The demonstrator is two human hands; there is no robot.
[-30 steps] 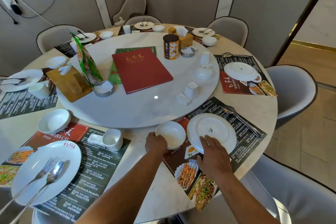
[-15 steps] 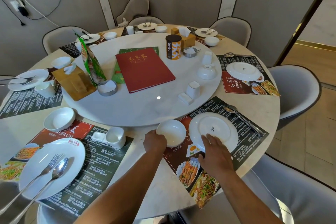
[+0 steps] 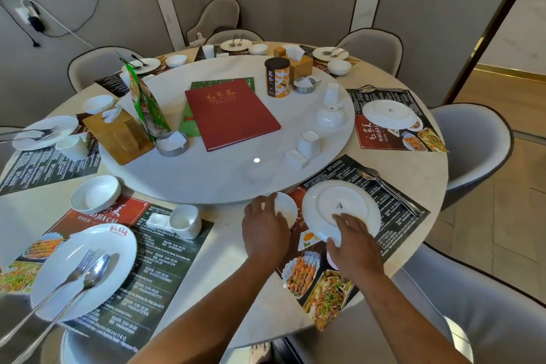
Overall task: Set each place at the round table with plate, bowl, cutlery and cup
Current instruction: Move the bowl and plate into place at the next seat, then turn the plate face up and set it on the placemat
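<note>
Near place, on menu mat (image 3: 393, 201): bowl (image 3: 285, 208), empty, left hand (image 3: 264, 230) cupped around its rim; plate (image 3: 339, 211), overturned beside it, right hand (image 3: 353, 241) fingers flat on edge. Neighbouring plate (image 3: 79, 269): fork, spoon.

both forearms reaching forward, left hand (image 3: 264, 227) fingers curled, right hand (image 3: 353, 241) fingers spread flat

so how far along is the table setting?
Done: the near-left place has plate with fork and spoon, bowl and cup; the far places look set too.
In hand: the near place, left hand on its bowl, right hand on its upside-down plate.
Left: its spoon lies beside the plate and it has no cup. The right place lacks bowl and cup.
</note>
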